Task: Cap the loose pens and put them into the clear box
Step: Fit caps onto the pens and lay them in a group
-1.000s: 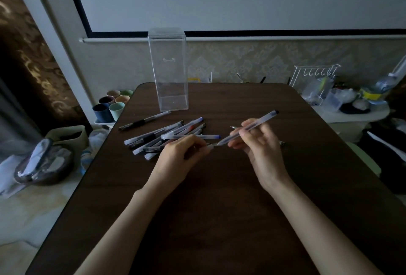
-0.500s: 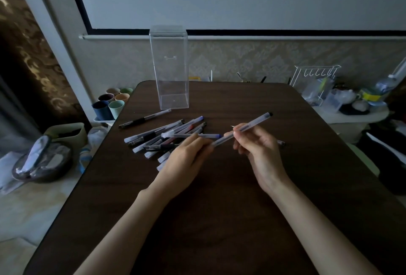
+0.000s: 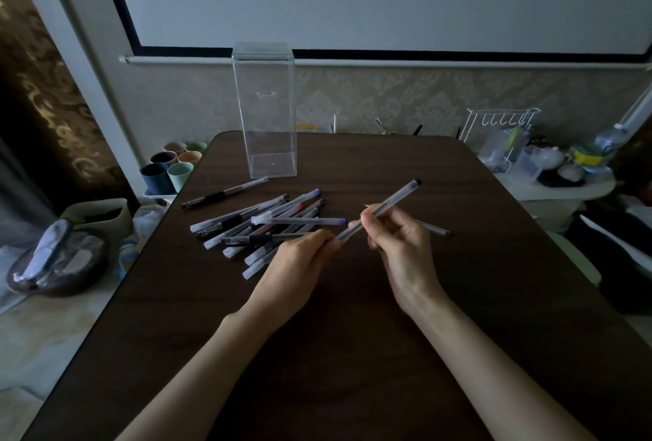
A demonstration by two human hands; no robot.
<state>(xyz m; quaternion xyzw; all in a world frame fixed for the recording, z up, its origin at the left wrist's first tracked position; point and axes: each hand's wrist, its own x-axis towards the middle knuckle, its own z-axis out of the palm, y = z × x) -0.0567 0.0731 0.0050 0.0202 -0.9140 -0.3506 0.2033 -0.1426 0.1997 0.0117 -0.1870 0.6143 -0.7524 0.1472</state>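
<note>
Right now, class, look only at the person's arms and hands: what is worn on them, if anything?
Nothing that shows. The left hand and right hand are bare, with no gloves and no rings or watch visible. Both forearms are uncovered down to the picture's bottom edge, so no sleeves appear. The dim light hides finer detail.

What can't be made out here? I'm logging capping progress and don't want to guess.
Head view only:
- Near end of the held pen: hidden under the left hand, so capped or not is unclear.
- Pen pile: overlapping and dim, so no reliable count.
- Pen behind the right hand: mostly covered.
- Clear box: whether its top is open or lidded is unclear.
</note>
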